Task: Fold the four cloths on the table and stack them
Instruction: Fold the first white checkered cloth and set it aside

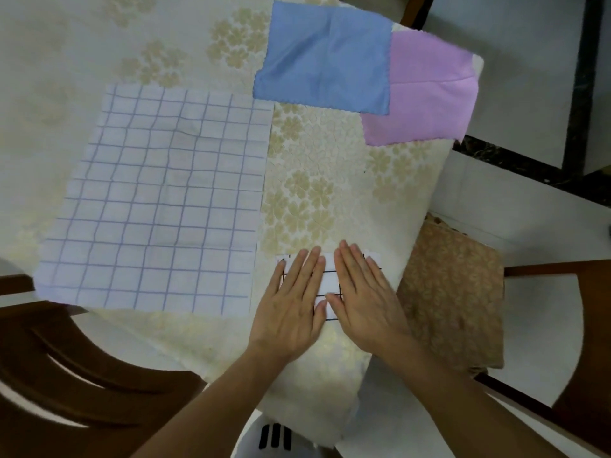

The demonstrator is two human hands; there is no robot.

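A small folded white cloth with dark grid lines (330, 281) lies near the table's front right corner. My left hand (294, 302) and my right hand (363, 299) both rest flat on it, fingers straight, pressing it down and hiding most of it. A large white cloth with a pale blue grid (158, 203) lies spread flat to the left. At the far right a blue cloth (324, 57) lies unfolded, overlapping a pink cloth (426, 94) that reaches the table's corner.
The table wears a cream tablecloth with beige flowers (314, 193). Dark wooden chairs stand at the lower left (82, 375) and right (578, 325); the right one has a tan patterned cushion (453, 292). The table's right edge runs close to my right hand.
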